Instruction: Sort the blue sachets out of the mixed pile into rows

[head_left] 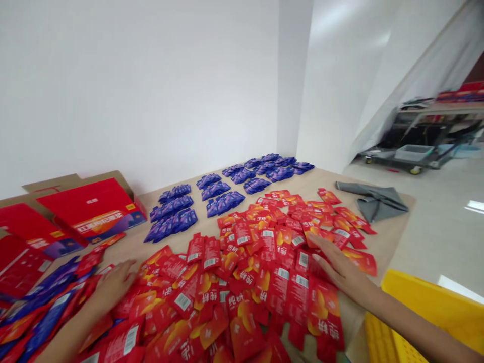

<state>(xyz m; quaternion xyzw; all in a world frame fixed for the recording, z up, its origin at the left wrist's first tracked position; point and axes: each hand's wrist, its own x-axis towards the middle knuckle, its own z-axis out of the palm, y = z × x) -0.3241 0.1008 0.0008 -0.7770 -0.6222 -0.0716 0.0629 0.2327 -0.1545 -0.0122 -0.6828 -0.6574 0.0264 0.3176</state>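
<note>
A wide heap of small red pouches (242, 282) with orange fruit prints and barcodes covers the front of the table. My right hand (336, 262) rests on the heap's right side, its fingers stretched out and apart over the pouches. At the left side of the heap, my left hand (117, 282) lies low on red pouches, fingers extended and slightly blurred. I see nothing gripped in either hand. Beneath and beside my left forearm, blue pouches (49, 312) lie mixed with red ones.
Blue pouches (172, 224) sit in several neat stacks towards the wall. Red printed boxes (94, 209) stand at the left. A grey cloth (381, 199) lies near the table's right edge. A yellow crate (434, 307) stands at lower right; a wheeled cart (412, 156) is beyond.
</note>
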